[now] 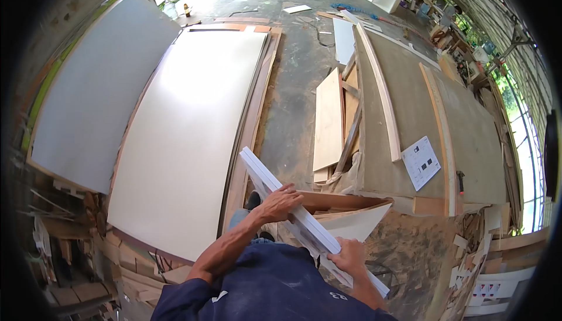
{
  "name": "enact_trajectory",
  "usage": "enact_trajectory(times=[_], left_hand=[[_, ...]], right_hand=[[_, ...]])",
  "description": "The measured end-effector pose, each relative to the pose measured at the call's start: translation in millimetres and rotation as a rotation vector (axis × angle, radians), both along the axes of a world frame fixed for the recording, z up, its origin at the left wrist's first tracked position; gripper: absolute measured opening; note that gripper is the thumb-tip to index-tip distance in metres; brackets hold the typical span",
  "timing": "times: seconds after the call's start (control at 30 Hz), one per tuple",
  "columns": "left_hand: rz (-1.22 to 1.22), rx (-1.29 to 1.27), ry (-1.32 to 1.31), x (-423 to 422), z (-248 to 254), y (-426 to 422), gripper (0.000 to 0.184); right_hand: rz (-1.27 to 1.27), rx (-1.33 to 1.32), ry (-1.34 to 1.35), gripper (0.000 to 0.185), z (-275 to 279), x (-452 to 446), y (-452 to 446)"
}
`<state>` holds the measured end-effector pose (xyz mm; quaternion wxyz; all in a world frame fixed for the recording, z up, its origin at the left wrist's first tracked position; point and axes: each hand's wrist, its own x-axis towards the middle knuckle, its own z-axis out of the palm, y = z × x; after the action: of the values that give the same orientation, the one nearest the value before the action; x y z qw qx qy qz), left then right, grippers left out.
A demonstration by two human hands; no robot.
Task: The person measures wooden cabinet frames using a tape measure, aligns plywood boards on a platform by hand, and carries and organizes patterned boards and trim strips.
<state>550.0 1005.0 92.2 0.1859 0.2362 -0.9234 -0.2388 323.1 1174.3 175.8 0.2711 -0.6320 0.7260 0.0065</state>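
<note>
A long bundle of white boards (316, 227) runs diagonally in front of my body, thin edges facing up. My left hand (281, 202) is wrapped over its middle, fingers curled across the top edge. Lower down, my right hand (349, 255) grips the same boards near their closer end. The far end of the boards points up and left, near the edge of a large white sheet (187, 127) lying flat on a stack. My forearms hide part of the boards' faces.
To the right is a brown worktable (474, 139) with wooden strips (380, 92), a printed sheet of paper (421, 163) and a hammer-like tool (461, 182). Plywood pieces (329, 122) lean against its side. An open scrap box (333, 201) stands just ahead. Another white panel (99, 92) leans left.
</note>
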Motion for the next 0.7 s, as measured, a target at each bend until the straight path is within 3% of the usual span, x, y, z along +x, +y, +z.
enact_trajectory(times=[0.2,0.33,0.43,0.7], left_hand=[[-0.307,0.064,0.057,-17.6,-0.4,-145.4,0.038],[-0.459,0.102,0.138,-39.0,6.9,-260.8,0.039],[-0.557,0.114,0.023,-52.4,14.7,-341.4,0.049],[-0.676,0.054,0.093,-101.2,27.4,-507.5,0.052]], right_hand=[[-0.263,0.008,-0.064,0.038,0.6,24.2,-88.2],[-0.397,0.035,-0.066,0.035,4.8,36.2,-176.6],[-0.557,0.049,-0.121,0.033,30.0,46.6,-255.2],[-0.67,-0.069,-0.11,0.031,24.7,36.5,-403.0]])
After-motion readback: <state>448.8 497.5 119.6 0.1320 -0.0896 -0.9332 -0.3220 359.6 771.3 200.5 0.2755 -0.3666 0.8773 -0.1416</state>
